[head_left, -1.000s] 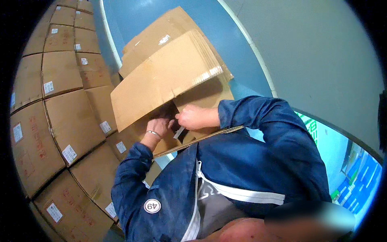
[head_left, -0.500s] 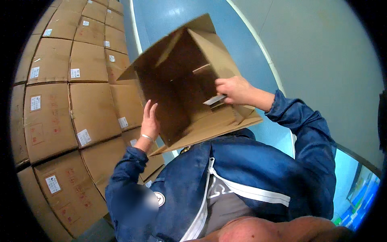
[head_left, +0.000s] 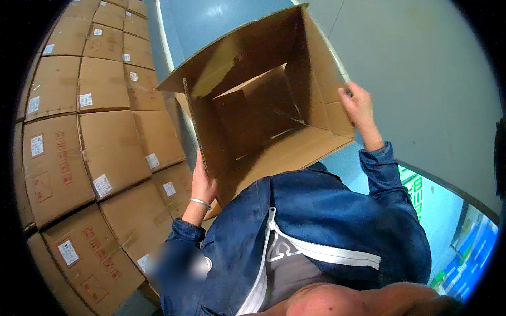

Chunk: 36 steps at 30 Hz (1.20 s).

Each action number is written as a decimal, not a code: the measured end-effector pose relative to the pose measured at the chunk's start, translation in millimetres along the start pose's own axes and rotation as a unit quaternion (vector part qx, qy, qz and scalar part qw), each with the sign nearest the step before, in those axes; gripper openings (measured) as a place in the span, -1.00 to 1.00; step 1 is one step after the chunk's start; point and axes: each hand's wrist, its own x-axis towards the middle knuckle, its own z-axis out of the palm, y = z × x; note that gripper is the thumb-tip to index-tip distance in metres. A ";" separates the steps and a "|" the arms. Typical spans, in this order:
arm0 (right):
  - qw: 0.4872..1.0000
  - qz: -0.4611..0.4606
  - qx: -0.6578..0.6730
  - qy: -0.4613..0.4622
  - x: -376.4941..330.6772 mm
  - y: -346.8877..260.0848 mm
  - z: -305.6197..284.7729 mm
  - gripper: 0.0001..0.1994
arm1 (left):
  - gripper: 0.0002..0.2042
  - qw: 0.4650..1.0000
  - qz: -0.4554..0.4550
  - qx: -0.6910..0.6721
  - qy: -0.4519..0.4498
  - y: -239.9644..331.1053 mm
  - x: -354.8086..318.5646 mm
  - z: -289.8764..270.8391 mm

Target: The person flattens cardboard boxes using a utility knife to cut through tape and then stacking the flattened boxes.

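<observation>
A brown cardboard box [head_left: 258, 113] is tilted in front of my body, its open mouth facing me, so that its inner walls and bottom show. My left hand [head_left: 202, 181], with a pale bracelet at the wrist, presses against the outer side of its left wall, and some fingers are hidden behind the cardboard. On the other side, my right hand [head_left: 360, 108] grips the right edge, fingers curled at the rim. Light falls through narrow gaps at the bottom of the box.
Stacked closed cartons [head_left: 113, 142] with white labels fill the left side. Beyond the box lies a blue floor [head_left: 211, 21] with a white line. A grey surface [head_left: 421, 73] spans the right. Blue and green items [head_left: 469, 253] show at the lower right.
The box has turned its mouth more toward me and shifted right. My right hand moved from inside the mouth to the right edge; the flat pale piece by it is out of sight. My left hand moved outside the left wall.
</observation>
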 end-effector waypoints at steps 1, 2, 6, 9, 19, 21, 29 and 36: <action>0.999 0.024 0.036 0.000 2.9 13.2 -9.9 -0.83 | -0.24 1.000 -0.015 0.002 -0.013 13.7 -0.7 -6.1; 0.996 0.047 0.071 -0.001 6.6 19.6 -15.3 -0.83 | -0.24 0.999 -0.030 0.005 -0.026 24.3 -2.2 -11.9; 0.963 0.108 0.245 0.026 23.9 -1.9 -18.3 -0.75 | -0.23 1.000 0.006 0.013 -0.010 39.7 -19.8 -26.0; 0.958 0.111 0.258 0.057 25.2 -4.0 -15.3 -0.73 | -0.21 0.999 0.021 0.033 0.026 51.3 -35.6 -26.8; 0.957 0.195 0.209 0.056 -33.8 122.9 78.7 -0.71 | -0.19 0.983 0.062 0.170 -0.006 27.1 -31.4 54.4; 0.979 0.183 0.063 0.066 -32.8 135.3 74.7 -0.70 | -0.18 0.981 0.052 0.187 -0.018 25.8 -32.4 64.7; 0.963 0.188 0.187 -0.039 -44.9 -40.8 41.9 -0.58 | -0.17 0.966 0.105 0.229 -0.052 25.6 -25.3 48.2; 0.875 0.133 0.397 -0.242 -80.4 -153.1 117.5 -0.53 | -0.23 0.950 0.170 0.255 -0.057 51.9 8.2 35.9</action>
